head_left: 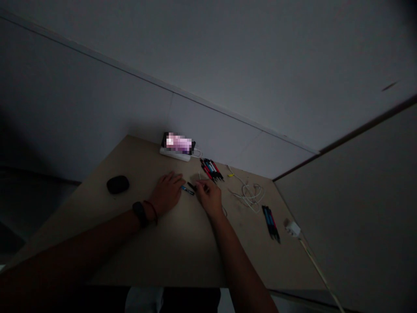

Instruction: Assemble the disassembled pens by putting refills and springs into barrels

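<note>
My left hand (167,192) lies palm down on the tan table (182,248), fingers stretched out toward a blue pen (186,189) at their tips. My right hand (209,196) rests just right of it, fingers curled and pinched around a small dark pen part (192,186). The two hands nearly meet over the pen. A dark band and a red cord sit on my left wrist.
A bundle of red, blue and black pens (212,169) lies behind the hands; another pen group (271,222) lies to the right. White cables (249,194), a white plug (292,228), a phone on a white power strip (177,148) and a black oval case (117,184) also sit there.
</note>
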The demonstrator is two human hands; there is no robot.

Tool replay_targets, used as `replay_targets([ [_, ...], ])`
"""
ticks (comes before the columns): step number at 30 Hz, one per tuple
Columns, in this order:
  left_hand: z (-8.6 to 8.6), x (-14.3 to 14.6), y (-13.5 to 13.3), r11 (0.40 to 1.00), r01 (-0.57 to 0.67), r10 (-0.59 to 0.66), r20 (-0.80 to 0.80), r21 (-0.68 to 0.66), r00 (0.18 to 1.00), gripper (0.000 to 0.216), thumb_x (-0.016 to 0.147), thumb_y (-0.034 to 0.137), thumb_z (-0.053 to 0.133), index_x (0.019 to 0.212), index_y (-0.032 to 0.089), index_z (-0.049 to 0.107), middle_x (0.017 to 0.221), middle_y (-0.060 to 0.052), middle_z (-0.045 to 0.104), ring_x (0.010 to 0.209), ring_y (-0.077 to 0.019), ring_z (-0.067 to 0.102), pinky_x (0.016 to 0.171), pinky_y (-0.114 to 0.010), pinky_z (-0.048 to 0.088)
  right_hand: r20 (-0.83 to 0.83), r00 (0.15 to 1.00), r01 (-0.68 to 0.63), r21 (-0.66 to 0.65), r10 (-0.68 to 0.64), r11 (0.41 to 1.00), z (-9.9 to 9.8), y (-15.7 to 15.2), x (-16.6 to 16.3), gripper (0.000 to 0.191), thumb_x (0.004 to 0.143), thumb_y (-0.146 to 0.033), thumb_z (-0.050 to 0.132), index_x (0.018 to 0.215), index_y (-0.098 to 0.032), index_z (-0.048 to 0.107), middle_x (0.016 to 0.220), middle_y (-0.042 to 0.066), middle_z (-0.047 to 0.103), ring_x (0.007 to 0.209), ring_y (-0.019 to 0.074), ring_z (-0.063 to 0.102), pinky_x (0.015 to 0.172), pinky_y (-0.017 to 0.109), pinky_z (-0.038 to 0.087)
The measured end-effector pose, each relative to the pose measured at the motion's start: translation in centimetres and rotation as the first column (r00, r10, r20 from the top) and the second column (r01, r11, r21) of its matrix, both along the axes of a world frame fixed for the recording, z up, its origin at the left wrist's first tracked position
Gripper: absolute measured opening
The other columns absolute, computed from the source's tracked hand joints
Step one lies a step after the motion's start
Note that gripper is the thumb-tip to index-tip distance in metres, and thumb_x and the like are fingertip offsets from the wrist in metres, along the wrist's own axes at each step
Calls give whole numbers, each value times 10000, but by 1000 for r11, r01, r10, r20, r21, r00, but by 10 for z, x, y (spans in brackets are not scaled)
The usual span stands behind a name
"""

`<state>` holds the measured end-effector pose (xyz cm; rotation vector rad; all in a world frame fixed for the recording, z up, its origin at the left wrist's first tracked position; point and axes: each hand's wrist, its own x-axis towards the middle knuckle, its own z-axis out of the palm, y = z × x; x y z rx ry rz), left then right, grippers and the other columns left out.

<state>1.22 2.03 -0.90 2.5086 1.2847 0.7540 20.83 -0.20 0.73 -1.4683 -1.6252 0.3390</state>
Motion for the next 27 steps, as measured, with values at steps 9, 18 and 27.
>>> replay_targets([
  [9, -3, -1, 1, 1000, -1, 1, 8, -19, 1000, 341, 960, 221, 481, 1246, 225, 667, 1443, -91, 599, 1394, -336, 455, 1142, -552, 367, 236, 899, 356, 97, -369, 929, -11, 10, 39, 262, 849, -334, 629, 978, -159, 776, 983, 138, 667, 965, 290, 610, 919, 423, 478],
  [18, 3, -1, 0, 999, 2, -1, 19, -45, 1000, 286, 985, 282, 502, 1199, 221, 682, 1439, -92, 596, 1406, -345, 435, 1139, -562, 368, 304, 865, 418, 5, -400, 908, -26, 13, 55, 267, 858, -255, 585, 1030, -154, 762, 976, 140, 683, 878, 267, 639, 847, 388, 507],
  [27, 4, -1, 0, 997, 13, -9, 42, -83, 999, 277, 999, 303, 500, 1202, 223, 671, 1458, -92, 573, 1451, -340, 381, 1161, -569, 335, 273, 864, 442, -11, -423, 897, -23, 15, 54, 292, 870, -309, 567, 983, -143, 779, 930, 135, 720, 802, 253, 648, 801, 386, 507],
])
